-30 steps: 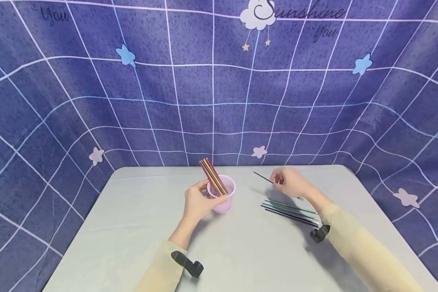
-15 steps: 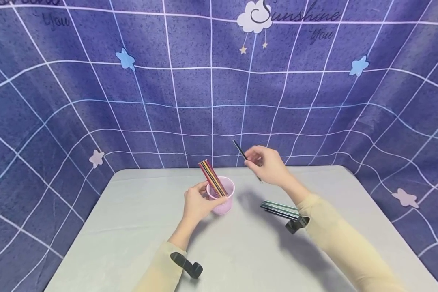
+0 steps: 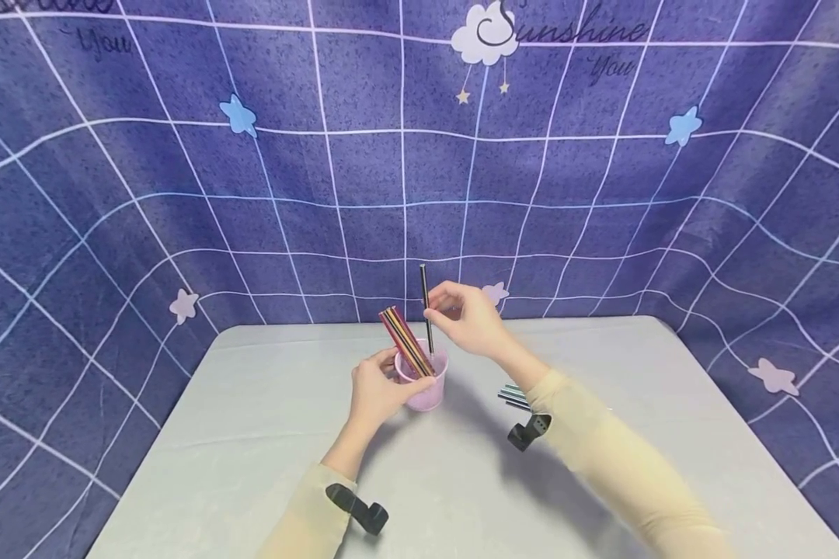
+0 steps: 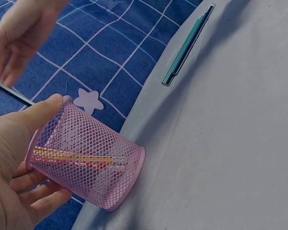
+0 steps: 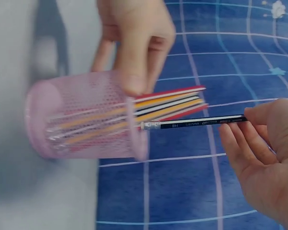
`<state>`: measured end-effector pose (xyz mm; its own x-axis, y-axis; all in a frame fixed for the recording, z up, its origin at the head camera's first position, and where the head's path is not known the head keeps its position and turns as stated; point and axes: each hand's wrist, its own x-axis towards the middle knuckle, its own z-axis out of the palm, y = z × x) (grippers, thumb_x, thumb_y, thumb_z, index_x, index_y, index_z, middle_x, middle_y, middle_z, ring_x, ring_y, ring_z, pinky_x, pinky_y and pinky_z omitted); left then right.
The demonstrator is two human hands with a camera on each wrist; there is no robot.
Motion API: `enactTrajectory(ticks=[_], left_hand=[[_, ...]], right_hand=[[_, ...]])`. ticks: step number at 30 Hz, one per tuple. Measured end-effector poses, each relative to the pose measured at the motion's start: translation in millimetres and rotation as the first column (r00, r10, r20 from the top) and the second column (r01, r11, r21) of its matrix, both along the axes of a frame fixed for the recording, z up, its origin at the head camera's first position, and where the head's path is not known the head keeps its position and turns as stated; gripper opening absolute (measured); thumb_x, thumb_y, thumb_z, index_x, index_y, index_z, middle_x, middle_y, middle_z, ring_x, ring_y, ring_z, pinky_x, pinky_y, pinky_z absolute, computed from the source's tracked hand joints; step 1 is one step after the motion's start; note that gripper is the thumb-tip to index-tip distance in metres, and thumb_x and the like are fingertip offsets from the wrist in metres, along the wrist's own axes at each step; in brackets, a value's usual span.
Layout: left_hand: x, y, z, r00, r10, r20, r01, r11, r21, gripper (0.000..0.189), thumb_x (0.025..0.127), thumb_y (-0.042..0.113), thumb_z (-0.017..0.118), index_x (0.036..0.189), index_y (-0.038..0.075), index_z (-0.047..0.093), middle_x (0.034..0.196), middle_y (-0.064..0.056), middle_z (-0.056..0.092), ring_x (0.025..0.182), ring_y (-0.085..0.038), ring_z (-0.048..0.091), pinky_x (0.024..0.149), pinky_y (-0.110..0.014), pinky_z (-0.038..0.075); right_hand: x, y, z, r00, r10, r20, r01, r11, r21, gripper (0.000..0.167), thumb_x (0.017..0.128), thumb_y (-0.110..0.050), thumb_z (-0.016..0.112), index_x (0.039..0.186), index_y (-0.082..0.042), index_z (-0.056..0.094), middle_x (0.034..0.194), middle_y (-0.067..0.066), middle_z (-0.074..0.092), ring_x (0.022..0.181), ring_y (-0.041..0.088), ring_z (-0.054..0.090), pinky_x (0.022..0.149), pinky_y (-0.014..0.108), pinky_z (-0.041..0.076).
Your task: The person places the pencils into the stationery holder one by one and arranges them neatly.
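Observation:
A pink mesh pencil cup point(image 4: 93, 143) is gripped at its rim by my left hand point(image 3: 383, 390), thumb on the near side and fingers around the far side. Red, yellow and black-striped pencils point(image 3: 405, 338) lean to the left inside it. My right hand point(image 3: 470, 320) pinches a dark pencil point(image 5: 197, 122) near one end. That pencil points almost straight down in the head view, its metal-and-eraser end right at the cup's mouth. In the right wrist view, white lettering shows along its side.
Several green and dark pencils point(image 4: 189, 45) lie together on the pale table point(image 3: 252, 435), partly hidden behind the right sleeve point(image 3: 594, 435) in the head view. Behind the table hangs a blue curtain point(image 3: 363, 171) with a grid and stars.
My right hand has lifted the dark pencil from beside the pile and carried it left to the cup, turning it upright. The left hand and cup have stayed in place.

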<state>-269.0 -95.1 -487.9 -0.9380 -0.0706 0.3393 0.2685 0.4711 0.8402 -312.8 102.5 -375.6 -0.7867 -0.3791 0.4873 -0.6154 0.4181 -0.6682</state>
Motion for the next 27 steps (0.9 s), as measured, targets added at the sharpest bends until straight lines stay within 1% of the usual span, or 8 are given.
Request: enactTrajectory(ticks=[7, 10, 12, 15, 18, 22, 24, 27], left_hand=[[-0.8, -0.2, -1.5, 0.999, 0.005, -0.04, -0.006, 1.0, -0.016, 0.07, 0.065, 0.038, 0.103, 0.12, 0.002, 0.078, 0.109, -0.015, 0.082, 0.092, -0.03, 0.082, 0.076, -0.037, 0.068], [-0.4, 0.1, -0.9, 0.999, 0.008, -0.04, -0.008, 1.0, -0.018, 0.071, 0.065, 0.038, 0.103, 0.121, 0.002, 0.078, 0.109, -0.015, 0.082, 0.092, -0.03, 0.083, 0.076, -0.038, 0.068], [0.5, 0.4, 0.2, 0.999, 0.009, -0.034, -0.009, 1.0, -0.015, 0.072, 0.064, 0.038, 0.103, 0.121, 0.002, 0.078, 0.109, -0.015, 0.082, 0.092, -0.03, 0.082, 0.076, -0.039, 0.068], [0.7, 0.4, 1.2, 1.0, 0.008, -0.014, -0.008, 1.0, -0.009, 0.073, 0.064, 0.038, 0.104, 0.122, 0.003, 0.077, 0.111, -0.014, 0.082, 0.093, -0.029, 0.082, 0.076, -0.037, 0.068], [0.7, 0.6, 1.7, 1.0, 0.01, -0.008, -0.01, 1.0, -0.008, 0.072, 0.064, 0.039, 0.103, 0.123, 0.004, 0.077, 0.111, -0.014, 0.082, 0.095, -0.029, 0.082, 0.076, -0.038, 0.068], [0.3, 0.6, 1.1, 1.0, 0.013, -0.015, -0.013, 1.0, -0.01, 0.071, 0.064, 0.038, 0.103, 0.121, 0.006, 0.078, 0.11, -0.013, 0.083, 0.094, -0.03, 0.082, 0.077, -0.039, 0.068], [0.1, 0.4, 0.3, 1.0, 0.015, -0.019, -0.015, 1.0, -0.013, 0.07, 0.063, 0.039, 0.104, 0.121, 0.007, 0.079, 0.11, -0.012, 0.083, 0.093, -0.029, 0.082, 0.076, -0.037, 0.068], [0.1, 0.0, -0.5, 1.0, 0.014, -0.021, -0.014, 1.0, -0.01, 0.07, 0.064, 0.038, 0.103, 0.121, 0.006, 0.079, 0.109, -0.013, 0.083, 0.093, -0.029, 0.082, 0.075, -0.036, 0.068]], right_hand=[[-9.7, -12, -30.9, 1.0, -0.017, -0.012, 0.018, 0.995, 0.096, 0.008, 0.095, -0.006, 0.076, 0.102, -0.003, 0.074, 0.094, 0.01, 0.08, 0.088, 0.023, 0.078, 0.079, 0.026, 0.066], [-11.1, -16, -39.6, 0.999, -0.028, -0.022, 0.03, 0.99, 0.139, 0.007, 0.094, -0.005, 0.076, 0.101, -0.003, 0.074, 0.093, 0.01, 0.08, 0.087, 0.022, 0.078, 0.077, 0.025, 0.066], [-11.7, -19, -43.8, 0.999, -0.032, -0.042, 0.039, 0.985, 0.166, 0.007, 0.093, -0.003, 0.076, 0.101, -0.003, 0.075, 0.092, 0.01, 0.081, 0.086, 0.022, 0.079, 0.076, 0.025, 0.066], [-11.6, -22, -47.9, 0.997, -0.039, -0.067, 0.051, 0.979, 0.198, 0.008, 0.092, -0.002, 0.076, 0.101, -0.002, 0.074, 0.092, 0.011, 0.081, 0.085, 0.023, 0.079, 0.077, 0.028, 0.067], [-13.4, -25, -53.1, 0.995, -0.044, -0.089, 0.061, 0.977, 0.204, 0.008, 0.091, -0.001, 0.076, 0.099, -0.002, 0.074, 0.091, 0.011, 0.08, 0.083, 0.022, 0.079, 0.078, 0.031, 0.067], [-16.5, -28, -59.8, 0.993, -0.052, -0.104, 0.073, 0.976, 0.206, 0.008, 0.09, 0.0, 0.077, 0.097, -0.003, 0.074, 0.088, 0.01, 0.08, 0.08, 0.02, 0.077, 0.075, 0.028, 0.066], [-17.3, -29, -61.6, 0.992, -0.06, -0.11, 0.083, 0.973, 0.216, 0.008, 0.09, -0.001, 0.077, 0.097, -0.003, 0.074, 0.088, 0.009, 0.08, 0.078, 0.019, 0.077, 0.074, 0.025, 0.065], [-18.0, -31, -63.2, 0.99, -0.07, -0.122, 0.096, 0.97, 0.223, 0.008, 0.09, -0.001, 0.077, 0.097, -0.002, 0.074, 0.087, 0.009, 0.08, 0.077, 0.019, 0.077, 0.073, 0.025, 0.064]])
